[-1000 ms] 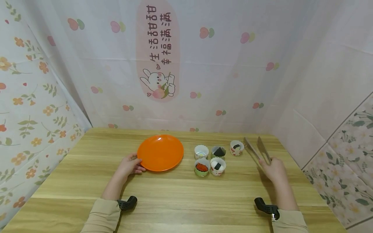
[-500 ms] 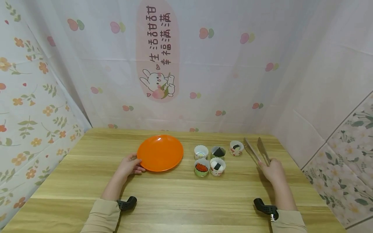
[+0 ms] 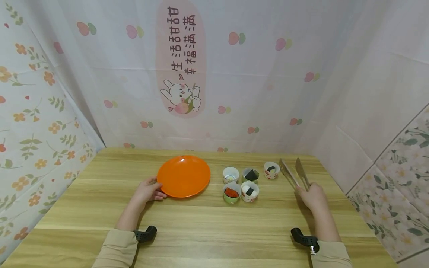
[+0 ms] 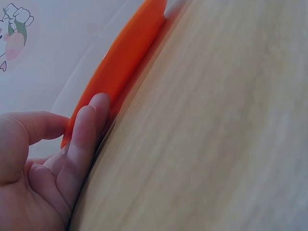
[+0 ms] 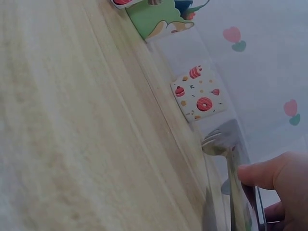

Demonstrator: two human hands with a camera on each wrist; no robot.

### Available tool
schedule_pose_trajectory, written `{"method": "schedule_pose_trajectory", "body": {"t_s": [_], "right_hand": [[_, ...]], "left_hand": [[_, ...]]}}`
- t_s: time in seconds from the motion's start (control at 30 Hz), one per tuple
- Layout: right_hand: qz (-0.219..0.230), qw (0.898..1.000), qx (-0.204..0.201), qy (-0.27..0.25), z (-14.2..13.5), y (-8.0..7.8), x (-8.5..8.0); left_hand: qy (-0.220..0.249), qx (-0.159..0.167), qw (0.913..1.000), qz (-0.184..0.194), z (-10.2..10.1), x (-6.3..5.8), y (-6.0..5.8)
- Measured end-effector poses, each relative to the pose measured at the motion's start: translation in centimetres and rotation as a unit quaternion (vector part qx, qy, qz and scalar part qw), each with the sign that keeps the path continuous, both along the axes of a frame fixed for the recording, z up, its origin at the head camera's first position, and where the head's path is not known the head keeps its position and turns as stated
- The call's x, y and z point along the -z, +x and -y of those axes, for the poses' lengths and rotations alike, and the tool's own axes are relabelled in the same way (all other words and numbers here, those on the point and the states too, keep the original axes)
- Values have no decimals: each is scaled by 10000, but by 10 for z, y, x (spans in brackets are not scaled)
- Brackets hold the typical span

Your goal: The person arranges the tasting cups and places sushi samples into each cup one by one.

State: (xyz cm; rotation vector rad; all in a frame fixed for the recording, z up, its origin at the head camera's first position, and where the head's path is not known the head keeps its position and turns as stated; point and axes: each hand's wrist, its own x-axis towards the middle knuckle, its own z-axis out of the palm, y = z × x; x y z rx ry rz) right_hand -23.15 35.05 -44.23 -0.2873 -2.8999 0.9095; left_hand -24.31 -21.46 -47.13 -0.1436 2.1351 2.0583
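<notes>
My left hand [image 3: 149,190] pinches the near-left rim of a round orange plate [image 3: 183,175], thumb on the edge and fingers along its underside in the left wrist view. Over at the right, my right hand [image 3: 313,196] holds metal serving tongs [image 3: 302,173], their two arms spread apart and pointing to the back. One tip has fork tines [image 5: 215,144] in the right wrist view. Left of the tongs' tips stands a paper cup [image 3: 271,171] with a small seaweed-wrapped piece. Nothing is between the tongs' arms.
More paper cups stand grouped between plate and tongs: one with orange-red roe sushi [image 3: 231,192], one with a white rice piece banded in seaweed [image 3: 249,191], one with a dark triangle [image 3: 250,175], and a pale one [image 3: 231,175]. A printed curtain [image 3: 261,93] hangs behind the wooden table [image 3: 214,234].
My right hand has shifted very slightly left and toward me with the tongs. The left hand, plate and cups stay in place.
</notes>
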Motion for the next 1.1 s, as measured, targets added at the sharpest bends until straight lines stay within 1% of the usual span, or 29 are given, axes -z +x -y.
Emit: {"method": "schedule_pose_trajectory", "body": {"t_s": [0.17,0.33,0.53,0.6,0.63,0.7,0.77,0.87,0.93,0.97,1.03,1.1], "right_hand": [[65,10000,30,19,1,1,-3],[169,9998,17,36,3,3,-2],[210,9998,5,-19,5,3,-3],[180,9998,1,63,8,3,-4],[114,9999,10,124,9,4,-4],[-151,9996,8,237,14,4,-5],[-596,9974,-29,400,18,3,-7],[-1375,9878,-211,703,24,1,-14],[-1775,9790,-389,924,27,-2,-21],[-1883,9758,-471,1004,29,-3,-24],[-1955,9716,-658,1163,34,-6,-32],[-1961,9686,-831,1283,38,-8,-40]], "left_hand": [[-19,3,10000,9,-1,-1,0],[-154,11,9999,-7,-1,-2,0],[-283,-74,9996,21,-3,-1,-2],[-347,-108,9993,33,-3,-1,-2],[-383,-121,9992,36,-3,-1,-2],[-476,-145,9987,51,-2,-3,-1],[-666,-134,9977,25,-1,-7,-1],[-1080,-57,9941,-70,1,-14,-1],[-1466,54,9889,-239,2,-21,0],[-1654,121,9856,-321,3,-26,1],[-1965,307,9789,-470,5,-34,0],[-2353,418,9692,-602,7,-43,-1]]}}
